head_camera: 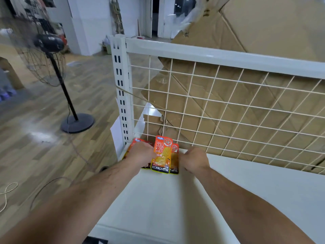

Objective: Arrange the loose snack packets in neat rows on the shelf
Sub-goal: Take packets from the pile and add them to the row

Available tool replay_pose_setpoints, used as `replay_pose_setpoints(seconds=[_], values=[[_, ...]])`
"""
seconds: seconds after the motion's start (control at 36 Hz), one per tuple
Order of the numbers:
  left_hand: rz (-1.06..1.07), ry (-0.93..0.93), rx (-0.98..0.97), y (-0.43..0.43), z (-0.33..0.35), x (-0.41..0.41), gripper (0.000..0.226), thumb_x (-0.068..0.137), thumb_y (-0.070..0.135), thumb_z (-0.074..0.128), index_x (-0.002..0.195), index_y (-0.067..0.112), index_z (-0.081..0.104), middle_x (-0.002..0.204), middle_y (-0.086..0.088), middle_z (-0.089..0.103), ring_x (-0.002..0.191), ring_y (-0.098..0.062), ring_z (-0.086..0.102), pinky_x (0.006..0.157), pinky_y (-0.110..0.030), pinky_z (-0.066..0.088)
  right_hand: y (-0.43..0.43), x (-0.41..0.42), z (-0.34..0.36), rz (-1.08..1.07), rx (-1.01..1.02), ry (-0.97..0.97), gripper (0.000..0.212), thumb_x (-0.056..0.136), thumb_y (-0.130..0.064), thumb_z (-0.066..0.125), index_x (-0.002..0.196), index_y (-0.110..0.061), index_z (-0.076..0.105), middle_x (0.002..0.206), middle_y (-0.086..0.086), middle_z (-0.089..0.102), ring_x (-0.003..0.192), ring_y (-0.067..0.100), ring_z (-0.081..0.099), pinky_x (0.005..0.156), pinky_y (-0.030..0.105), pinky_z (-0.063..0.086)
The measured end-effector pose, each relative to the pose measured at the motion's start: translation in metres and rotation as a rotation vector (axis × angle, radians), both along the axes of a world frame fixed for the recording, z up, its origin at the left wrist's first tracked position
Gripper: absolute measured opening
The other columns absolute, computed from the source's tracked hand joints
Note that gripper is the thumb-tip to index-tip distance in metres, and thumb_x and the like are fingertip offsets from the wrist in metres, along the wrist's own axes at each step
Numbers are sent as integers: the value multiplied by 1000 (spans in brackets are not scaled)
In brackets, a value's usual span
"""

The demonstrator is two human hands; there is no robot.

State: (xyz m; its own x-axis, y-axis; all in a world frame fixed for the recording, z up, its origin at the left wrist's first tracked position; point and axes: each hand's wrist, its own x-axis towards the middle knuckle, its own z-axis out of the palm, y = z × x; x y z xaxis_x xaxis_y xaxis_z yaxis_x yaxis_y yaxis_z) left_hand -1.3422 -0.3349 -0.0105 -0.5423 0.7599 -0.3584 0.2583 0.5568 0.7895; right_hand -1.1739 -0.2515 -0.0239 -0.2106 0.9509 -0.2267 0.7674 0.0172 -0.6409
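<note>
Flat, glossy orange snack packets [161, 155] are bunched in the back-left corner of the smooth white metal shelf [158, 199], right up against the wire grid [228, 111] with creased cardboard [211, 95] behind it. The left hand [140, 154] is curled over the leftmost ones, gripping them. The right hand [193, 160] is balled up at the rightmost packet's edge, and I honestly can't tell if it's pinching anything.

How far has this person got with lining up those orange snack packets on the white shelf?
Barely started. Done: about three orange packets sit overlapped in the back left corner of the shelf, by the wire mesh. In hand: the left hand holds the front packet; the right hand curls at their right edge, grip unclear. Left: straightening them into a row; most of the shelf is bare.
</note>
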Motion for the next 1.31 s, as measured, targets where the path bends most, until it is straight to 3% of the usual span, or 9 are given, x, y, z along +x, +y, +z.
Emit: replay_pose_setpoints(seconds=[0.14,0.19,0.28,0.47,0.61,0.92,1.11,1.19,1.31], values=[[7,10,20,9,-7,28,4,80,1,67,76,0,65,71,-15,60,67,-28,57,64,-33,46,4,34,6,7,39,-32,11,80,-28,57,75,-19,59,78,1,67,82,24,66,62,24,45],[16,36,16,16,-9,39,13,79,5,68,87,-5,68,83,-21,68,80,-36,67,69,-37,53,6,48,6,7,79,-73,8,82,-27,54,79,-20,58,82,0,67,84,25,65,65,25,46],[-36,187,-68,25,-9,53,19,83,13,63,92,-2,70,99,-17,72,96,-33,68,74,-35,55,9,66,6,16,144,-134,10,83,-28,52,85,-22,60,87,0,68,86,27,64,70,28,49],[-27,364,-154,36,-8,67,22,84,22,59,95,6,69,105,-8,69,97,-25,65,62,-26,40,13,93,10,56,204,-155,8,85,-28,52,85,-26,59,87,-3,67,86,25,64,71,27,50],[41,477,-191,36,-8,75,22,86,16,61,104,5,67,108,-11,69,99,-28,67,65,-27,45,14,99,12,98,212,-137,6,84,-27,51,79,-27,54,84,-3,67,82,24,63,69,28,51],[-72,653,-147,31,-5,78,15,85,10,60,97,4,65,98,-12,69,88,-28,67,63,-31,46,12,101,8,143,186,-99,8,86,-32,53,80,-26,55,82,-8,66,79,18,63,64,26,48],[-87,699,-158,28,-1,83,27,88,20,62,110,4,63,108,-12,68,98,-28,66,76,-35,53,9,105,9,154,179,-111,8,86,-33,54,82,-27,57,84,-9,65,81,18,62,65,26,47],[-77,781,-116,21,-4,88,36,90,30,59,120,9,57,117,-10,62,107,-27,61,82,-38,52,6,108,11,238,213,-171,13,89,-34,52,92,-26,61,94,-6,66,91,20,63,74,29,52],[-190,992,-9,6,-13,102,40,91,39,49,122,15,54,120,-6,57,112,-27,51,91,-38,43,3,110,9,419,324,-292,43,93,-42,50,131,-23,56,130,-3,58,125,20,49,92,32,50]])
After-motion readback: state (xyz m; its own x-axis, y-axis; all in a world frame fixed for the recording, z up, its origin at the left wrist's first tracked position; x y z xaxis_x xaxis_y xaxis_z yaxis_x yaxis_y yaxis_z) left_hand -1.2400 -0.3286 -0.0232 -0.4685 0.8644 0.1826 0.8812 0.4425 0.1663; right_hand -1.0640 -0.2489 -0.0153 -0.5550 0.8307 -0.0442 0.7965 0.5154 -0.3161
